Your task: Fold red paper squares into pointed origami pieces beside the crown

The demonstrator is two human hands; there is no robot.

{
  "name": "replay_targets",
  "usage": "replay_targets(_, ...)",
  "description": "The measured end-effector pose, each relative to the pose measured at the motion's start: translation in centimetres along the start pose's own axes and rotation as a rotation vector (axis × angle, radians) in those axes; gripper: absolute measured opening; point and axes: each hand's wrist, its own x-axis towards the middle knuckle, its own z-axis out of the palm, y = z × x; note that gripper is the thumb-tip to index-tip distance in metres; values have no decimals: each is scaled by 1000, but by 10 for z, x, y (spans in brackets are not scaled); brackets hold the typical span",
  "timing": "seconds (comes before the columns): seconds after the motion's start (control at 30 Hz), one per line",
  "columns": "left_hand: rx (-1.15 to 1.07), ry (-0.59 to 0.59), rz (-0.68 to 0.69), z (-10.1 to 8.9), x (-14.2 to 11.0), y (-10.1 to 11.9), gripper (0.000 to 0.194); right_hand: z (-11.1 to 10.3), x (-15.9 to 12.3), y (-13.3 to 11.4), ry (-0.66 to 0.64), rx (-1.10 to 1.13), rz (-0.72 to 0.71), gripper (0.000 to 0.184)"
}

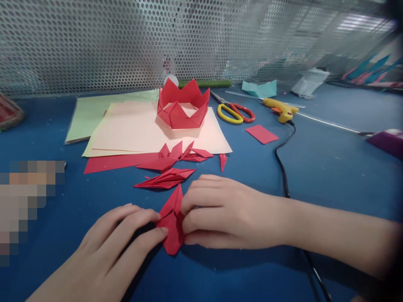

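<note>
A piece of folded red paper (172, 235), pointed at its far end and blunt at the near end, lies on the blue table between my hands. With fingertips and thumb, my left hand (122, 235) holds down its left edge. The curled fingers of my right hand (217, 212) pinch the right edge, and the fingertips there are partly hidden. Just beyond lie a slim folded red paper piece (166, 178), several more folded red pieces (176, 157) and a tiny red one (223, 162).
A red paper crown-shaped ring (184, 115) stands on cream paper sheets (126, 130). Scissors (234, 112), a small red card (262, 134) and a yellow glue gun (281, 109) are to the right; its black cord (281, 167) passes under my right forearm. Perforated metal panel (126, 46) rises behind.
</note>
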Motion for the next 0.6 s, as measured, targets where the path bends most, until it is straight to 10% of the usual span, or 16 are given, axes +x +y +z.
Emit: replay_targets(0.6, 55, -61, -35, 2, -18, -1, 47, 0, 0, -8, -24, 265, 339, 15)
